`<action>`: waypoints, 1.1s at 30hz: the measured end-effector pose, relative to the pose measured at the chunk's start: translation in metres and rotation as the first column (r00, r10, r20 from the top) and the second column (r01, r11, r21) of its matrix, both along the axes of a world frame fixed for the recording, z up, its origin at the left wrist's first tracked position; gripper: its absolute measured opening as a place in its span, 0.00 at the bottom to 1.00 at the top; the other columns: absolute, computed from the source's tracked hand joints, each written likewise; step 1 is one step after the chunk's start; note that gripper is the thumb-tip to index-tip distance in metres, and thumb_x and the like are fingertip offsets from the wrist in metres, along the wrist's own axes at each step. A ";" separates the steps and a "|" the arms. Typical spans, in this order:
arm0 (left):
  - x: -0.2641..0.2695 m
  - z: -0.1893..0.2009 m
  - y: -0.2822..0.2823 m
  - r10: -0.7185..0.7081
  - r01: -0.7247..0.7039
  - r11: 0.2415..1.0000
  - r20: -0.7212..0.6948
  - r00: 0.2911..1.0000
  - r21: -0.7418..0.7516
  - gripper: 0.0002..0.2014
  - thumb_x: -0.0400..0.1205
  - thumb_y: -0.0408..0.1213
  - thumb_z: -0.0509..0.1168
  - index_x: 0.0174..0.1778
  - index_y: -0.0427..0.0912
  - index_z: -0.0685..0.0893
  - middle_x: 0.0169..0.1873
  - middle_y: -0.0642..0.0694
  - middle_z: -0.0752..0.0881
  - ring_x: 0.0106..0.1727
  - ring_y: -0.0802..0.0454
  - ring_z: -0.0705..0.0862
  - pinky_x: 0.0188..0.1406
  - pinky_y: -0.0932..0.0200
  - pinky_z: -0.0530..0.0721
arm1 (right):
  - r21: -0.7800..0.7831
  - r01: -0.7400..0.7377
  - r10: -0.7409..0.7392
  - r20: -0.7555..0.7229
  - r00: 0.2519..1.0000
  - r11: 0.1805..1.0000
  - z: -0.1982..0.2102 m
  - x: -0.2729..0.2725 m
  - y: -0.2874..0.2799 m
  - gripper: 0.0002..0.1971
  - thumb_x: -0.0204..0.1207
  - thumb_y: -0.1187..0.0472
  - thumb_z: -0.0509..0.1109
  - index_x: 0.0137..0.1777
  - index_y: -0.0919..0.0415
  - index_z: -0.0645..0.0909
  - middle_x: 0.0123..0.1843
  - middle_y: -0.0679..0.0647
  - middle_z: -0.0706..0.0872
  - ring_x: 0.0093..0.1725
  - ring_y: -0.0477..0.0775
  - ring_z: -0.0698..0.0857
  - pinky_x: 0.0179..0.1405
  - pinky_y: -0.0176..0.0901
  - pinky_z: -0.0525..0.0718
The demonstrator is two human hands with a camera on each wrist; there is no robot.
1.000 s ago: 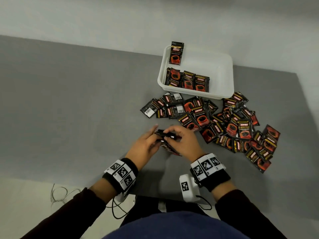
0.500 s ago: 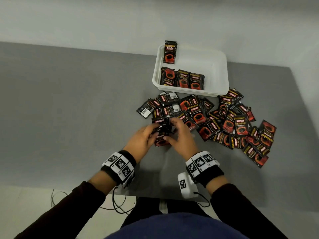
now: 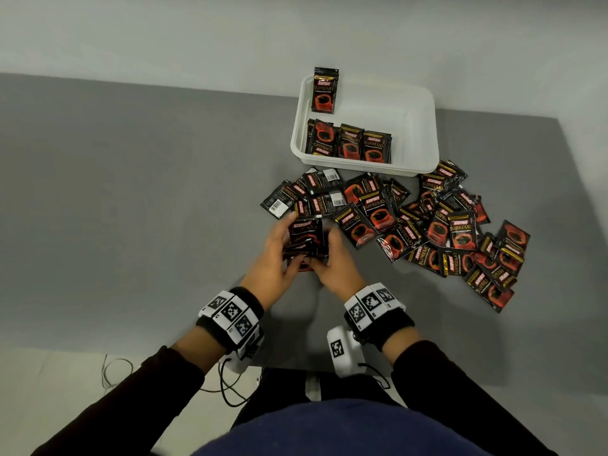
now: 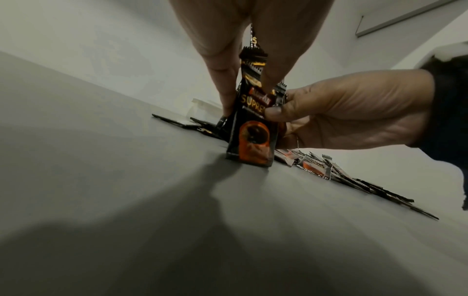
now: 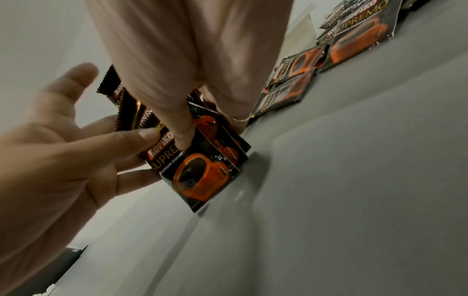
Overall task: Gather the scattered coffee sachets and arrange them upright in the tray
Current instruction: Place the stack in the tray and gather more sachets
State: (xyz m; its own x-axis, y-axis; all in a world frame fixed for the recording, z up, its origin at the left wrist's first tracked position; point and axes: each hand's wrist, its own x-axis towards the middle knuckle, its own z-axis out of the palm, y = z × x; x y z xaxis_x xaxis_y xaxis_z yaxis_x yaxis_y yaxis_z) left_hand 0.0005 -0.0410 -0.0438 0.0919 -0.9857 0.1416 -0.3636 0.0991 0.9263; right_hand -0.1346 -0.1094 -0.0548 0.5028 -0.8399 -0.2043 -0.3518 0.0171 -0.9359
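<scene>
A small bundle of black-and-orange coffee sachets (image 3: 306,240) stands on its lower edge on the grey table. My left hand (image 3: 283,248) grips its left side and my right hand (image 3: 332,255) its right side, thumbs on the near face. In the left wrist view the bundle (image 4: 253,136) stands upright, pinched by my left hand (image 4: 249,96). In the right wrist view my right hand (image 5: 210,134) pinches the slightly fanned bundle (image 5: 202,170). The white tray (image 3: 411,133) holds a row of sachets (image 3: 348,144) against its near wall, and one sachet (image 3: 325,90) leans in its far left corner.
Several loose sachets (image 3: 427,225) lie scattered flat between the tray and my hands, spreading to the right. The grey table (image 3: 131,209) ends at its near edge by my wrists. Cables (image 3: 112,373) hang below that edge on the left.
Both hands carried the bundle a little farther from me, toward the loose pile. The bundle went from lying flat between my fingers to standing upright on the table.
</scene>
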 end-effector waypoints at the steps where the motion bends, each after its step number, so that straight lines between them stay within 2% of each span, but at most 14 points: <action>1: 0.001 0.000 -0.001 -0.003 0.002 1.000 0.046 0.999 0.006 0.43 0.77 0.24 0.64 0.76 0.65 0.48 0.73 0.41 0.68 0.70 0.48 0.75 0.66 0.55 0.79 | 0.004 -0.004 0.004 0.003 1.000 1.000 0.000 0.000 0.000 0.27 0.72 0.73 0.70 0.68 0.60 0.64 0.55 0.42 0.77 0.60 0.44 0.78 0.56 0.28 0.75; 4: 0.002 0.001 -0.003 -0.020 0.025 0.999 0.230 0.973 -0.020 0.40 0.74 0.21 0.66 0.77 0.55 0.59 0.72 0.41 0.66 0.71 0.53 0.69 0.70 0.55 0.76 | 0.023 -0.002 0.003 -0.019 1.000 1.000 -0.001 0.001 0.001 0.29 0.72 0.74 0.69 0.70 0.61 0.61 0.57 0.45 0.76 0.59 0.45 0.78 0.56 0.33 0.76; 7: 0.000 0.002 -0.002 -0.032 0.036 0.999 0.303 0.953 -0.010 0.29 0.74 0.19 0.64 0.71 0.40 0.72 0.73 0.37 0.65 0.72 0.53 0.67 0.71 0.54 0.74 | 0.025 -0.002 0.002 0.002 1.000 1.000 -0.001 -0.001 0.003 0.31 0.70 0.76 0.68 0.70 0.60 0.61 0.57 0.45 0.75 0.59 0.44 0.78 0.52 0.27 0.78; 10: -0.002 0.003 0.001 -0.024 0.013 0.998 0.162 0.986 0.069 0.35 0.73 0.18 0.65 0.74 0.47 0.64 0.73 0.37 0.66 0.73 0.47 0.71 0.70 0.51 0.76 | 0.040 0.018 -0.017 -0.009 1.000 0.999 -0.001 0.000 0.005 0.30 0.72 0.75 0.68 0.70 0.59 0.61 0.59 0.50 0.76 0.63 0.50 0.79 0.60 0.39 0.79; 12: -0.004 0.004 0.001 0.050 -0.046 0.990 -0.030 0.998 0.134 0.44 0.73 0.17 0.65 0.77 0.50 0.50 0.73 0.41 0.67 0.70 0.50 0.75 0.67 0.60 0.78 | 0.051 0.041 -0.041 0.001 0.999 0.998 -0.002 0.001 0.006 0.28 0.72 0.76 0.68 0.68 0.58 0.61 0.60 0.54 0.77 0.65 0.56 0.80 0.65 0.46 0.78; 14: -0.004 0.003 -0.003 0.137 -0.102 0.967 -0.137 0.981 0.233 0.45 0.75 0.19 0.66 0.79 0.48 0.45 0.73 0.44 0.67 0.71 0.50 0.74 0.68 0.63 0.77 | 0.069 0.056 -0.059 0.050 0.997 0.996 -0.001 0.002 0.006 0.28 0.72 0.77 0.67 0.66 0.55 0.61 0.62 0.59 0.77 0.65 0.58 0.80 0.67 0.51 0.78; 17: -0.002 -0.001 -0.008 0.122 -0.087 0.947 -0.097 0.988 0.309 0.33 0.76 0.20 0.65 0.76 0.35 0.59 0.66 0.35 0.77 0.66 0.41 0.79 0.69 0.45 0.76 | 0.061 0.049 -0.055 0.105 0.993 0.997 0.001 0.001 0.004 0.29 0.72 0.78 0.66 0.64 0.51 0.61 0.62 0.59 0.77 0.65 0.58 0.80 0.68 0.53 0.78; 18: -0.002 -0.002 -0.009 0.098 -0.070 0.950 -0.077 0.992 0.303 0.30 0.76 0.20 0.65 0.73 0.31 0.62 0.63 0.33 0.78 0.64 0.39 0.80 0.68 0.44 0.77 | 0.052 0.034 -0.040 0.111 0.993 0.998 0.000 0.000 0.003 0.29 0.71 0.79 0.66 0.65 0.54 0.61 0.63 0.58 0.76 0.65 0.58 0.79 0.68 0.51 0.78; 22: -0.009 -0.006 -0.007 0.020 -0.019 0.966 -0.002 1.000 0.259 0.32 0.74 0.15 0.62 0.73 0.28 0.58 0.64 0.40 0.72 0.66 0.49 0.74 0.67 0.63 0.71 | 0.020 -0.013 0.012 0.036 0.999 1.000 -0.005 -0.002 0.006 0.32 0.70 0.80 0.64 0.72 0.62 0.62 0.64 0.52 0.73 0.65 0.50 0.76 0.65 0.32 0.73; 23: -0.011 -0.008 -0.007 0.007 -0.009 0.964 0.009 1.000 0.267 0.32 0.74 0.14 0.61 0.74 0.28 0.56 0.65 0.40 0.71 0.66 0.49 0.74 0.67 0.64 0.71 | 0.025 -0.007 0.007 0.023 1.000 1.000 -0.006 -0.001 0.008 0.32 0.70 0.80 0.64 0.73 0.62 0.62 0.63 0.52 0.73 0.64 0.49 0.76 0.63 0.30 0.72; 25: -0.013 -0.009 -0.007 0.012 -0.020 0.954 0.027 1.000 0.299 0.32 0.76 0.16 0.60 0.76 0.30 0.55 0.65 0.37 0.74 0.64 0.48 0.76 0.64 0.63 0.73 | 0.059 0.016 -0.018 0.028 0.999 0.998 -0.006 0.000 0.008 0.30 0.71 0.80 0.63 0.72 0.59 0.64 0.62 0.52 0.74 0.64 0.50 0.77 0.65 0.35 0.74; 28: -0.013 -0.012 -0.011 0.070 -0.078 0.951 0.038 0.997 0.299 0.32 0.77 0.19 0.61 0.75 0.31 0.55 0.60 0.39 0.76 0.59 0.48 0.78 0.55 0.70 0.73 | 0.110 0.049 -0.058 0.077 0.995 0.993 -0.004 0.001 0.003 0.29 0.72 0.81 0.62 0.68 0.55 0.65 0.62 0.53 0.77 0.64 0.49 0.78 0.65 0.39 0.76; 31: -0.013 -0.014 -0.013 0.071 -0.085 0.940 0.055 0.996 0.330 0.33 0.76 0.20 0.63 0.75 0.29 0.55 0.62 0.33 0.78 0.61 0.41 0.80 0.55 0.66 0.74 | 0.098 0.060 -0.062 0.010 0.998 0.993 -0.005 0.001 -0.002 0.27 0.73 0.79 0.63 0.70 0.63 0.65 0.64 0.61 0.79 0.66 0.56 0.78 0.70 0.48 0.75; 33: -0.014 -0.017 -0.013 0.058 -0.080 0.938 0.075 0.996 0.336 0.32 0.76 0.20 0.63 0.75 0.28 0.56 0.61 0.31 0.78 0.61 0.38 0.80 0.53 0.68 0.73 | 0.097 0.058 -0.054 -0.046 0.997 0.994 -0.007 0.001 0.000 0.25 0.74 0.78 0.63 0.70 0.65 0.65 0.64 0.61 0.79 0.67 0.58 0.79 0.70 0.52 0.74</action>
